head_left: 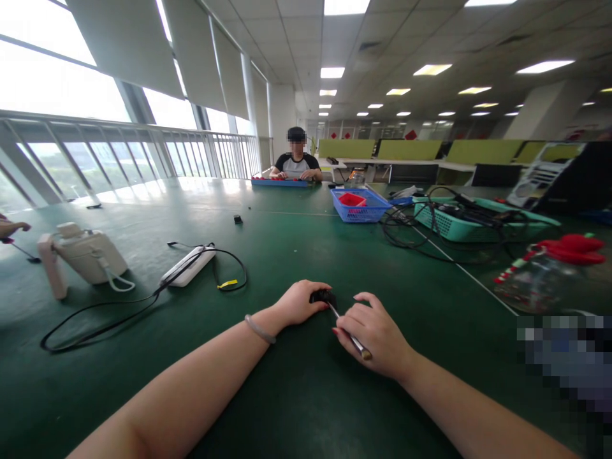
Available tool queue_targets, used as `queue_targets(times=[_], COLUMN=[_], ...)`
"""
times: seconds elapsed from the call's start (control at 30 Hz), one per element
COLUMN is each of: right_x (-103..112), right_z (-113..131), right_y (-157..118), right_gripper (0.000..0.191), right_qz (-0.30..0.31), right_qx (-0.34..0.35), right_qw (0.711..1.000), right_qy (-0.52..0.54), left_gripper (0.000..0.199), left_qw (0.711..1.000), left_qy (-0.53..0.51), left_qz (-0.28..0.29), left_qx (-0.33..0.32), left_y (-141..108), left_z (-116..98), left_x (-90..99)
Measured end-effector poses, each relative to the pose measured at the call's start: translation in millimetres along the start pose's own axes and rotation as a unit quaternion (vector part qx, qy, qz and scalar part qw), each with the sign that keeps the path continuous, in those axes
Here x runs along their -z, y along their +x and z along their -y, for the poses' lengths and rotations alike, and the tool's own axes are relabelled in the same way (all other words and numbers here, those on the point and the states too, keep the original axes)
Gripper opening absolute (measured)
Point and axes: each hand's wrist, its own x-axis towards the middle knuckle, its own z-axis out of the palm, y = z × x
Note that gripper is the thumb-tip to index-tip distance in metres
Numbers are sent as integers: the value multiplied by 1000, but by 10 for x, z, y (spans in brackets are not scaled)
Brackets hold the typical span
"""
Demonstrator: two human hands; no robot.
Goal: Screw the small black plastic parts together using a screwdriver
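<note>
Near the middle of the green table, my left hand [302, 302] grips a small black block-like part [324, 296] between thumb and fingers, holding it at the tabletop. What kind of part it is cannot be made out. My right hand [371, 331] is closed around a slim screwdriver [357, 345] with a metal shaft and a brass-coloured end. The screwdriver slants up to the left, and its tip meets the black part's near side. The right index finger is partly raised off the handle.
A white power bank [189, 266] with a looped black cable [100, 336] lies left. Beyond it stands a beige bag-like case [90, 255]. Right are a blue basket [361, 212], a teal basket [433, 220] of cables and a red-lidded jar [540, 280]. A co-worker [296, 162] sits opposite.
</note>
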Motion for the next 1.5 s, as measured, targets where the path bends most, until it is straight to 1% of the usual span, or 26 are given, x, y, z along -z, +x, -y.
queue_targets(times=[0.23,0.43,0.63,0.77,1.13,1.5], right_x=[-13,-17,-13,-19,-20,-13], right_z=[-5,3,1,-1,4,18], right_y=[-8,1,0,-15,0,23], right_gripper=[17,16,16,16,16,22], right_qz=[-9,-10,-8,-1,11,11], right_qx=[-3,-7,-11,-15,-12,-3], right_qw=[1000,1000,1000,1000,1000,1000], right_qy=[-6,1,9,8,6,-5], left_gripper=[46,41,38,39,40,36], left_qw=[1000,1000,999,999,999,1000], left_qy=[22,6,8,16,14,11], left_qz=[-13,-24,-31,-27,-30,-26], left_qx=[16,3,3,10,2,-6], left_y=[-22,-26,-31,-33,-29,-34], left_z=[-41,-42,-52,-40,-23,-52], left_x=[3,2,-2,-9,-15,6])
